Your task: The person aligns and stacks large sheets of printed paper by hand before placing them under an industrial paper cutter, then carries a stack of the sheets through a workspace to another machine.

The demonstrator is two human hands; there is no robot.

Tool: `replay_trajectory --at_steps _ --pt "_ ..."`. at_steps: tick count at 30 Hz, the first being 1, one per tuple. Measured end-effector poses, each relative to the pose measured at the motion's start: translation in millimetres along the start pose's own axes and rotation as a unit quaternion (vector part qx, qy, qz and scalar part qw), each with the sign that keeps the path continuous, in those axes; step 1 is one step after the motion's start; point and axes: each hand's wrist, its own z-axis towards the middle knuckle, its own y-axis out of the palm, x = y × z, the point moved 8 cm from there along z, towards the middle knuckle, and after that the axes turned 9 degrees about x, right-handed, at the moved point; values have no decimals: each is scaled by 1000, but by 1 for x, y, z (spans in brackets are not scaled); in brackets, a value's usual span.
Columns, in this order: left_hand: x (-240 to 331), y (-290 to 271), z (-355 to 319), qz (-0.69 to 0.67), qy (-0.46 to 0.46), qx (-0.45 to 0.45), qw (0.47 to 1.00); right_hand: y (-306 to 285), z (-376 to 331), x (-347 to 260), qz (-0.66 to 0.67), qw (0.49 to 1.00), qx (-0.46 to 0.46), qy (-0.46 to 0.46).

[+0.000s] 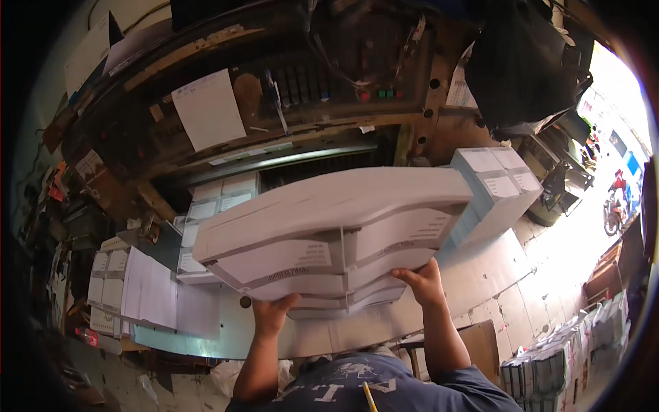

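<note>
A thick stack of printed paper sheets (329,206) is held up in front of me, its long white side facing away and its printed top sheet bowed. My left hand (272,316) grips the near edge at the left, thumb on top. At the near right, my right hand (423,281) clasps the same edge, its thumb also over the print. The fingers of both hands are hidden beneath the stack. Below it lies the metal worktable (309,336) of a large dark machine (336,62).
Another tall paper stack (491,206) stands at the right of the table. More printed stacks (220,199) lie at the back left, and one (141,281) sits at the left edge. A black bag (525,69) hangs at the upper right. Bundled stacks (570,350) line the floor at lower right.
</note>
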Motion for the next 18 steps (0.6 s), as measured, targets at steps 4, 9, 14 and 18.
replay_trajectory --at_steps 4,9,14,18 --pt "1 3 -14 15 13 -5 1000 -10 -7 0 50 998 20 -17" --pt "0 8 -7 6 35 18 999 -5 0 3 16 1000 -14 -5" --pt "4 6 4 73 42 -2 996 4 -3 -5 15 999 30 -9" --pt "21 15 -4 51 71 8 996 -23 -6 13 87 996 7 -19"
